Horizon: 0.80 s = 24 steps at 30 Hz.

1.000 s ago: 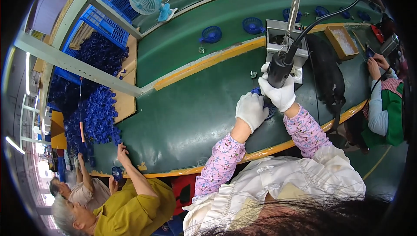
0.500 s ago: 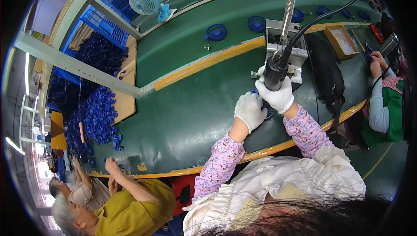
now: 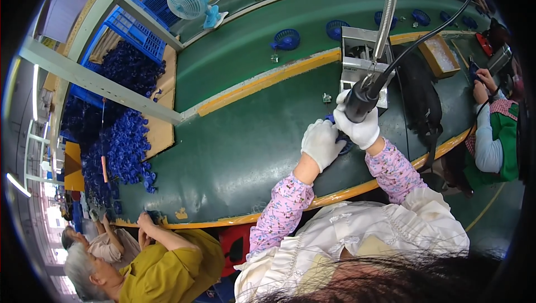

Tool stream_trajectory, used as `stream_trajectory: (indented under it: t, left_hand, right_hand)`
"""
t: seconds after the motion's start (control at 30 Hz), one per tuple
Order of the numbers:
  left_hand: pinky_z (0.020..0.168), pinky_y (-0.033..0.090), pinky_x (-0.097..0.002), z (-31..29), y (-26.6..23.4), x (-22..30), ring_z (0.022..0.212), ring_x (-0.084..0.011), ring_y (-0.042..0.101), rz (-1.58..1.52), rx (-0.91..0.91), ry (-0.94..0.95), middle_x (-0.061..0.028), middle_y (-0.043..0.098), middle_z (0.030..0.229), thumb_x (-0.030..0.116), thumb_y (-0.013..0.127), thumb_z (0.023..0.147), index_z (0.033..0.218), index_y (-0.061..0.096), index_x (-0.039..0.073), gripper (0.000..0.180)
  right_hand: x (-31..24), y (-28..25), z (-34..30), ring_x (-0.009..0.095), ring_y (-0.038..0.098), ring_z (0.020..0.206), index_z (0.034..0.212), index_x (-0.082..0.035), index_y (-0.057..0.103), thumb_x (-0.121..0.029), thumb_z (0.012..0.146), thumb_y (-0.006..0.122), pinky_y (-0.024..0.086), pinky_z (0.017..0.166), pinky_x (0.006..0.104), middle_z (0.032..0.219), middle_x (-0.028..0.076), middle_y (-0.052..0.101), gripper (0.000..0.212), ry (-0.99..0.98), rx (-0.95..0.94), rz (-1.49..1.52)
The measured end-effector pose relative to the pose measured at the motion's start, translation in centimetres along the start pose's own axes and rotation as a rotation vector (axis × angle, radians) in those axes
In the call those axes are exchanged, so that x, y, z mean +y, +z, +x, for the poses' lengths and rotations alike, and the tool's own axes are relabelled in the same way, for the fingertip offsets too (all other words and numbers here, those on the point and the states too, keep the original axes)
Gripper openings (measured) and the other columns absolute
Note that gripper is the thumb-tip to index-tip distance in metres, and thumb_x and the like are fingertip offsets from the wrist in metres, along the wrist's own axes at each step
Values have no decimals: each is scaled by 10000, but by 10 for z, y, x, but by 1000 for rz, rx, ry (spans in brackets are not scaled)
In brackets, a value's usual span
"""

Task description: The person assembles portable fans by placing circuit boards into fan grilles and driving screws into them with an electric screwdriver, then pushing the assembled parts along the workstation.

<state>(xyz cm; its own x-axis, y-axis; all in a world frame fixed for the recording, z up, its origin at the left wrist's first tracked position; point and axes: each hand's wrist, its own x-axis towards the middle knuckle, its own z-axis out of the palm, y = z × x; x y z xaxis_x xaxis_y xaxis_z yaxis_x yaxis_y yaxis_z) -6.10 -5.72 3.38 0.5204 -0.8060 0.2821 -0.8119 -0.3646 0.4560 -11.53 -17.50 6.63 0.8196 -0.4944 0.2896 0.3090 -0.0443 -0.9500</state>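
White-gloved, my right hand (image 3: 363,130) is closed round a black electric screwdriver (image 3: 360,103), which hangs from a coiled metal spring and trails a black cable. The tool leans to the right over the bench; its tip is hidden by the hand. Close by on the left, my left hand (image 3: 321,145), also gloved, grips a blue round plastic basket-like part (image 3: 347,147) on the green table. Both hands cover most of that part. A small metal piece (image 3: 326,97) lies just beyond my hands.
A metal box fixture (image 3: 357,71) stands beyond my hands, with a black bag-like object (image 3: 416,91) on its right. Blue round parts (image 3: 287,39) sit on the green belt behind. Heaped blue pieces (image 3: 125,141), a light-blue fan (image 3: 187,0) and co-workers (image 3: 167,258) are to the left.
My right hand and the screwdriver have shifted slightly, the tool's top swinging right. Parts on the belt have moved right. The co-worker at left has lowered a raised hand. My left hand stays put.
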Motion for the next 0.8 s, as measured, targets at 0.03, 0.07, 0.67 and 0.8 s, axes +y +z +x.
stream_trajectory:
  t: [0.03, 0.07, 0.67, 0.8]
  left_hand:
    - [695, 445, -424, -1, -4, 0, 784, -310, 551, -32, 20, 13, -118, 578, 751, 249, 742, 648, 781, 640, 59, 253]
    - [677, 444, -420, -1, -11, 0, 760, -308, 549, -69, 72, 37, -115, 571, 732, 273, 753, 636, 796, 649, 70, 278]
    - [658, 445, -404, -19, 2, -22, 738, -286, 547, -152, 1, 34, -96, 546, 713, 332, 790, 588, 689, 658, 98, 287]
    - [670, 445, -398, -18, 9, -27, 752, -284, 549, -223, 19, 56, -98, 549, 714, 340, 787, 590, 706, 667, 88, 302]
  right_hand:
    - [-4, 0, 2, 84, 582, 733, 935, -25, 590, 10, 730, 683, 480, 659, 246, 833, 14, 608, 228, -41, 10, 72]
    - [-11, -3, 7, 81, 582, 739, 937, -23, 593, 23, 729, 679, 477, 657, 244, 838, 11, 607, 230, -81, 25, 139]
    - [-26, 4, 13, 116, 543, 545, 1026, -11, 519, 134, 755, 577, 440, 487, 252, 768, 26, 555, 313, -154, 21, 6]
    - [-17, 17, 3, 63, 546, 722, 1011, -32, 553, 91, 735, 643, 460, 646, 226, 846, -1, 563, 315, -220, -87, -148]
